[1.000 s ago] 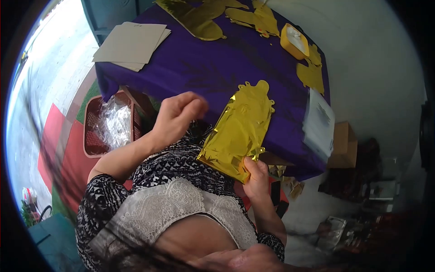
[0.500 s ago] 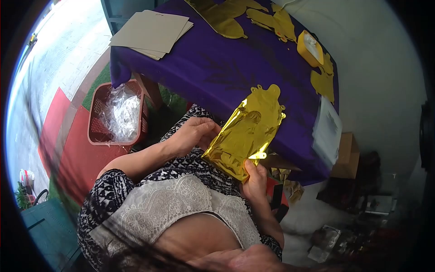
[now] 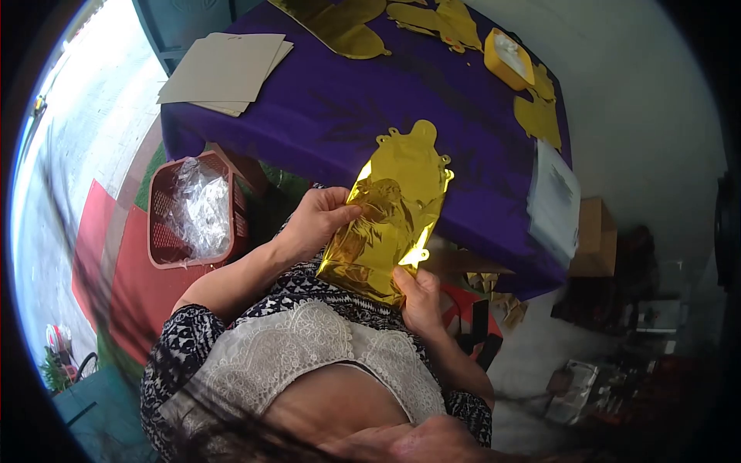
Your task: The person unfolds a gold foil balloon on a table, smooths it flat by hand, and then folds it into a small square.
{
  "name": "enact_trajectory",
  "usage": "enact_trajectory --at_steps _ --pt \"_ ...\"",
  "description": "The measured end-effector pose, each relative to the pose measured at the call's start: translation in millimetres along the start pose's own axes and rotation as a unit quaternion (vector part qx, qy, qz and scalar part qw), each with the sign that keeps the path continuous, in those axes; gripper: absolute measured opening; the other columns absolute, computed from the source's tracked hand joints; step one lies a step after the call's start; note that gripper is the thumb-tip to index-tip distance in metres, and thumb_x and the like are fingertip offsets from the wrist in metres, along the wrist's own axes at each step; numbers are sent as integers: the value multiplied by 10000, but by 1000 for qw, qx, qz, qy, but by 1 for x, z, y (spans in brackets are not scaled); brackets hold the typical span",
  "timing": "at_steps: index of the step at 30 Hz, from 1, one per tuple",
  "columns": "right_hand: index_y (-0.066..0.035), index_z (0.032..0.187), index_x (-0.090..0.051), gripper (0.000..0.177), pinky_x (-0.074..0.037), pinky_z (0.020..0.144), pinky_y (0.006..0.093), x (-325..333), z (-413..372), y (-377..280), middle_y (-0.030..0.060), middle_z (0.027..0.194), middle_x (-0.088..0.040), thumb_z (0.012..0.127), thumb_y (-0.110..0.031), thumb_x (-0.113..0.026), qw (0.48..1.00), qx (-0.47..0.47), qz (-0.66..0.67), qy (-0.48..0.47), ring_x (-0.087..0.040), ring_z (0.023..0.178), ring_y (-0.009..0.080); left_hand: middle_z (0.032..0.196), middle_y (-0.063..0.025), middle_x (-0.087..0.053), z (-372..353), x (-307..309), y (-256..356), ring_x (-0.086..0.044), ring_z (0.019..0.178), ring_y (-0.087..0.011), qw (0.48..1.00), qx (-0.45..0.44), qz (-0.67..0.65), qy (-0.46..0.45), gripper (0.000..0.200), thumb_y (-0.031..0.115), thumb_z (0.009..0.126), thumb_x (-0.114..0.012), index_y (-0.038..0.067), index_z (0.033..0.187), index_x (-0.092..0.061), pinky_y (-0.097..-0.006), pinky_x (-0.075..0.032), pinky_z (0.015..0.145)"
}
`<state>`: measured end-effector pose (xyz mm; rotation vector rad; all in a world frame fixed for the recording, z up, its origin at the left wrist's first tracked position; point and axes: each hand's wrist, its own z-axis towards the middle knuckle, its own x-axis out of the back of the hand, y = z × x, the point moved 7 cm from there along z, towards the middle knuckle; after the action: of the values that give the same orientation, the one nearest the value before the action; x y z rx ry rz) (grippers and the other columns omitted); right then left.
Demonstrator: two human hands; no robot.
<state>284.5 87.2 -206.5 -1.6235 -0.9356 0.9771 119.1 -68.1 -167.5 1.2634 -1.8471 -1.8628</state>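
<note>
A flat, folded gold foil balloon with small ringed tabs along its edge hangs between my two hands, just in front of the table's near edge. My left hand pinches its left edge, thumb on top of the foil and the other fingers partly hidden behind it. Down at the lower right corner, my right hand grips the foil between thumb and fingers. The foil's upper end reaches over the purple tablecloth.
Cardboard sheets lie at the table's left. More flat gold foil pieces lie along the back, near a yellow tub holding something white. Clear plastic packets rest at the right edge. A red basket of clear wrappers stands below left.
My left hand has moved up onto the foil's left edge, its thumb now pressing on the face. My right hand keeps its corner hold. The whole view has shifted slightly.
</note>
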Motion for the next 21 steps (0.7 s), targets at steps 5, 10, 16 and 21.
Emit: enact_trajectory --at_steps 5,10,16,21 --pt "29 920 -730 326 -459 695 241 -1 5 -22 -50 801 -659 1026 -266 -641 998 -14 -37 -50 -564 745 45 968 -125 -735 6 6 -12 -711 798 -137 991 29 -130 11 123 13 1016 -586 -75 1053 -664 -270 -595 717" --pt "13 960 -684 315 -422 691 254 15 23 -18 -32 836 -620 1047 -262 -559 999 11 -14 -52 -526 760 61 1006 -156 -732 4 6 -9 -728 838 -177 989 42 -139 -2 144 -7 997 -582 -97 1085 -653 -306 -618 762" --pt "11 1094 -616 232 -438 773 254 3 24 -42 5 958 -621 1062 -199 -525 997 36 60 26 -542 857 75 1052 -166 -736 2 10 -11 -730 881 -196 987 29 -159 8 165 -18 985 -590 -103 1108 -660 -336 -618 819" --pt "20 1149 -601 182 -486 840 233 28 17 -30 34 1022 -667 1071 -117 -510 995 83 -20 57 -610 906 78 1041 -150 -734 2 14 -21 -720 877 -179 986 13 -165 12 151 -8 998 -588 -97 1096 -660 -328 -612 817"
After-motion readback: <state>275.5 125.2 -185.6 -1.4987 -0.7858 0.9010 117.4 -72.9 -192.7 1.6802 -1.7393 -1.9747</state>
